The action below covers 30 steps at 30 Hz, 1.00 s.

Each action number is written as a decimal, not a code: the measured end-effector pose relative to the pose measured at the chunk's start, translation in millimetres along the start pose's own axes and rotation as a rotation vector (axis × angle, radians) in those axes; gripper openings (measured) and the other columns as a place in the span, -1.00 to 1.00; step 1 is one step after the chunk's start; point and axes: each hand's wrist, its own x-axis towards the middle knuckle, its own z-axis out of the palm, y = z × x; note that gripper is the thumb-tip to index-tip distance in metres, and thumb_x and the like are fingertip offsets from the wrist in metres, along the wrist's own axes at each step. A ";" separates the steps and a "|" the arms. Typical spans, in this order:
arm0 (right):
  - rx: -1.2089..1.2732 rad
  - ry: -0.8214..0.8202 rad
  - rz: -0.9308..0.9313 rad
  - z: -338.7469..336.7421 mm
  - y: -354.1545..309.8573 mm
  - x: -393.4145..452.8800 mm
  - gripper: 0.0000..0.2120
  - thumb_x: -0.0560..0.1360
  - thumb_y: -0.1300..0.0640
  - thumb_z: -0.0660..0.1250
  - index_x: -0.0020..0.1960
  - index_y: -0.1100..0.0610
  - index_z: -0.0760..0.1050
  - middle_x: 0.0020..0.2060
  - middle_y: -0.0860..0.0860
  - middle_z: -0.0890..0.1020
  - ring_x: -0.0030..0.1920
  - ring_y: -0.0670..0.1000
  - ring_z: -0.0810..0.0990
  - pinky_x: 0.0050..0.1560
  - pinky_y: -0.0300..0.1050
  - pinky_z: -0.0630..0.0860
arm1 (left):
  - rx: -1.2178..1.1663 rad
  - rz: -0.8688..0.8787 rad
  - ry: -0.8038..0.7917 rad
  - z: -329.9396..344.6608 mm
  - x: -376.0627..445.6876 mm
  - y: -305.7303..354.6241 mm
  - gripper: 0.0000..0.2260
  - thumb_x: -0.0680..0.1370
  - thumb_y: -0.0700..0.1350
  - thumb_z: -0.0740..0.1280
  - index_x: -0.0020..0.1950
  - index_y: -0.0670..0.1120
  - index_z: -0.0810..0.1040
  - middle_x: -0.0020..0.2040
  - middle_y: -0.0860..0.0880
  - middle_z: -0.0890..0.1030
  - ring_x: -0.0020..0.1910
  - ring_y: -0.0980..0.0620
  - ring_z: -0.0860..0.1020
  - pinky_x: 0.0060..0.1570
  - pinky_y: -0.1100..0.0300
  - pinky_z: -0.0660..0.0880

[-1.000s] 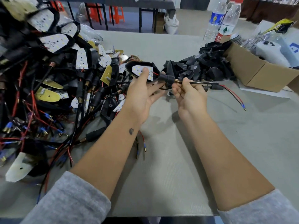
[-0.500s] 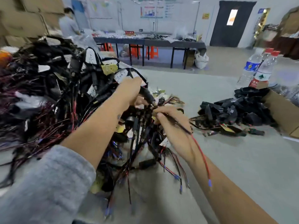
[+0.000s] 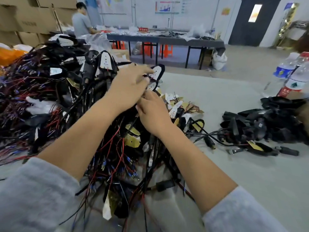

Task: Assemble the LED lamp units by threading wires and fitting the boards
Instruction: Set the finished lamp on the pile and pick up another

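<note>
A big pile of wired lamp units (image 3: 55, 97), black housings with white LED boards and red and black wires, covers the left half of the table. My left hand (image 3: 128, 87) reaches over its top, fingers stretched out and touching a black lamp unit with a white LED board (image 3: 157, 72). Just below it, my right hand (image 3: 152, 113) lies on the pile's wires, its fingertips hidden against my left hand. Loose LED boards (image 3: 177, 108), white and gold, lie right of my hands. A heap of empty black housings (image 3: 267, 124) sits at the right.
Two water bottles (image 3: 294, 77) stand at the far right by a cardboard box edge (image 3: 303, 114). Grey table surface (image 3: 242, 181) shows at the front right. A person (image 3: 82, 22) works at a distant table (image 3: 167, 40), with cartons stacked behind.
Both hands carried the lamp unit and its wire left from the table's middle onto the big pile. My left hand's fingers have straightened over the unit.
</note>
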 end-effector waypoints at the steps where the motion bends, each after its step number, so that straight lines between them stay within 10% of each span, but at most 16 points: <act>1: 0.012 -0.003 0.002 -0.6 0.7 -0.4 -0.74 0.44 0.35 0.26 0.09 0.29 0.60 0.07 0.26 0.60 0.14 0.27 0.49 0.10 0.15 0.46 | 0.141 0.038 -0.082 11.1 0.4 0.9 -0.69 0.61 -0.11 0.19 0.30 0.09 0.54 0.41 -0.04 0.45 0.43 -0.05 0.33 0.42 0.04 0.23; 7: -0.055 -0.106 -0.038 -6.9 19.7 -13.8 -0.69 0.48 0.25 0.26 0.20 0.20 0.57 0.18 0.15 0.59 0.22 0.20 0.45 0.20 -0.01 0.33 | 0.492 -0.069 -0.213 46.4 6.7 -13.2 -0.65 0.64 0.07 0.01 0.28 0.14 0.52 0.49 0.16 0.30 0.52 0.01 0.09 0.40 -0.18 -0.26; 14: 0.166 -0.070 -0.113 -2.2 35.6 -48.3 -0.65 0.47 0.36 0.25 0.15 0.12 0.65 0.17 0.02 0.63 0.24 0.08 0.52 0.20 0.01 0.42 | 0.779 0.018 -0.027 58.0 -18.5 -45.4 -0.55 0.62 0.23 0.01 0.45 0.13 0.34 0.57 0.10 0.15 0.56 -0.08 0.00 0.42 -0.33 -0.12; 19: 0.347 0.203 0.073 -13.7 67.7 -56.2 -0.83 0.48 0.25 0.28 -0.09 0.12 0.65 -0.12 -0.15 0.65 -0.01 -0.23 0.53 0.12 -0.35 0.39 | 0.839 0.062 -0.009 50.2 -7.9 -71.6 -0.57 0.61 0.21 0.07 0.41 0.10 0.38 0.54 0.04 0.23 0.55 -0.11 0.07 0.40 -0.38 -0.02; 30: 0.458 0.217 0.573 -59.8 121.9 -105.0 -0.72 0.54 0.22 0.25 -0.19 -0.12 0.58 -0.21 -0.26 0.61 -0.16 -0.30 0.53 -0.19 -0.52 0.34 | 0.901 -0.070 -0.097 42.6 10.3 -80.3 -0.53 0.59 0.30 -0.05 0.46 0.23 0.27 0.56 -0.02 0.20 0.56 -0.16 -0.01 0.37 -0.43 -0.19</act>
